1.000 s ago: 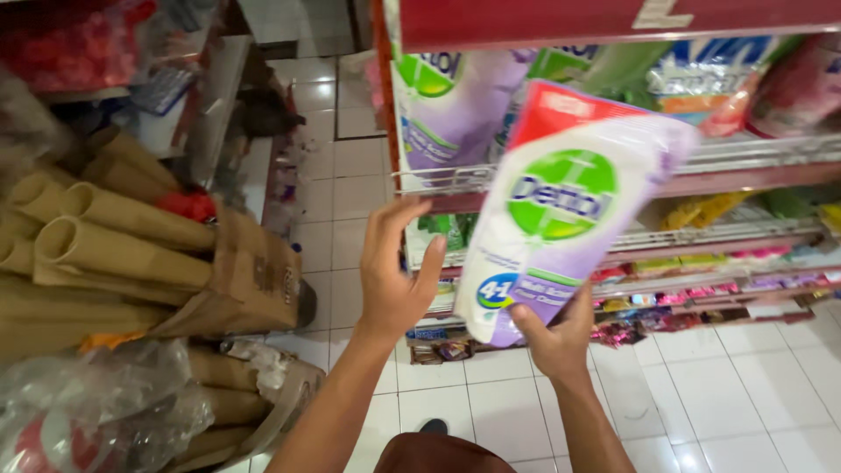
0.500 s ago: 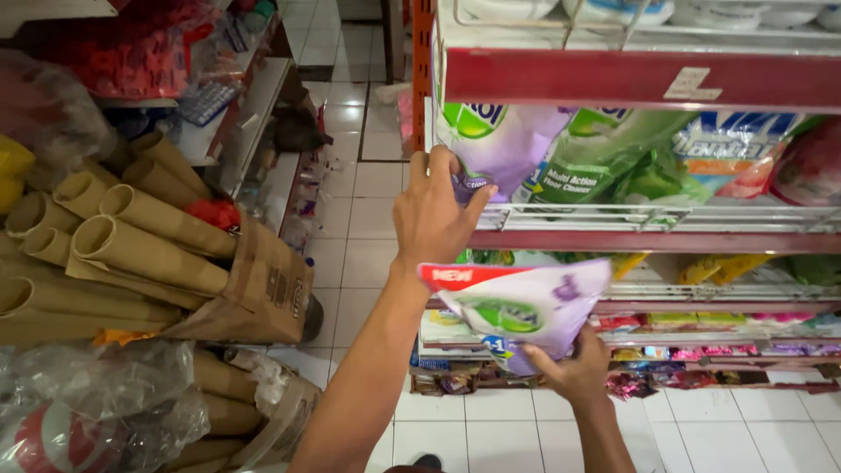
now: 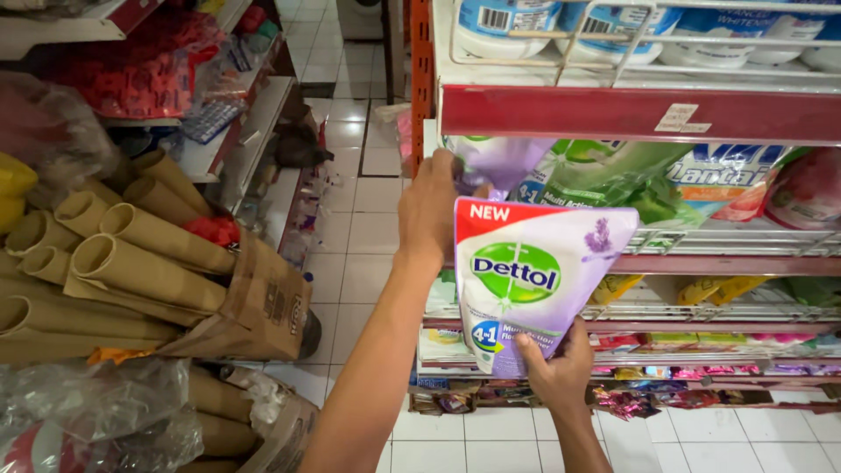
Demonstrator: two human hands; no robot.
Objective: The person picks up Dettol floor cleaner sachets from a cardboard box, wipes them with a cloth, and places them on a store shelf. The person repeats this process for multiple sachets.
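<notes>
Pouch lifted upright since half a second ago, and brought up against the red-edged shelf.

The lilac refill pouch [image 3: 534,280], earlier tipped flat and low, is now held upright just below the red-edged shelf [image 3: 639,114], in front of the stocked pouches [image 3: 604,175] beneath it. It is gripped at its bottom edge by the right hand [image 3: 556,372], fingers [image 3: 530,350] curled closed over the front face, thumb behind. The left hand [image 3: 429,210] is raised beside the pouch's top left corner, fingers reaching among the stocked pouches; their closure cannot be told. The pouch is judged soft, liquid-heavy and slick, so it is best taken at the stiffer bottom seam or top corner.
</notes>
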